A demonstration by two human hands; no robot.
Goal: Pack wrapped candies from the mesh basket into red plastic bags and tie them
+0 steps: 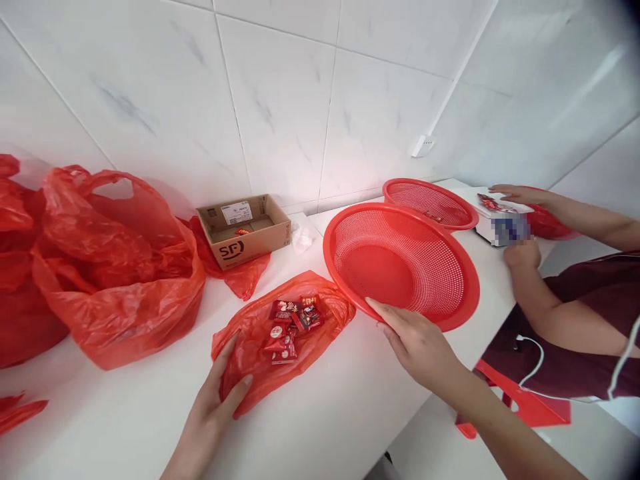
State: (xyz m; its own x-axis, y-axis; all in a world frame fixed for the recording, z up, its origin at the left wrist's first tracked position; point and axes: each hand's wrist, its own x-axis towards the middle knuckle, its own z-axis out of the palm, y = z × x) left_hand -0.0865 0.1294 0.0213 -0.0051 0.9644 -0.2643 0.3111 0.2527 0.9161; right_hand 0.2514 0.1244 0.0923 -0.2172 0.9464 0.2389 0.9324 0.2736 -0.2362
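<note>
My left hand [213,407] rests against the near left edge of a spread red plastic bag [250,350], thumb and fingers apart. Several small red candy packets [284,333] lie in the bag's middle. My right hand [413,343] grips the near rim of a large round red plastic basket [373,273], fingers on the rim and thumb below. The basket has perforated sides and tilts toward me, with its inside bare apart from tiny specks. Its left rim meets the right end of the bag.
At left stand bulging red plastic bags [125,307]. Behind are a cardboard box [255,247] with a small packet inside and a second red basket [430,193]. At right, another person's hands [523,257] are at a white scale [487,230]. A red stool [535,407] stands below.
</note>
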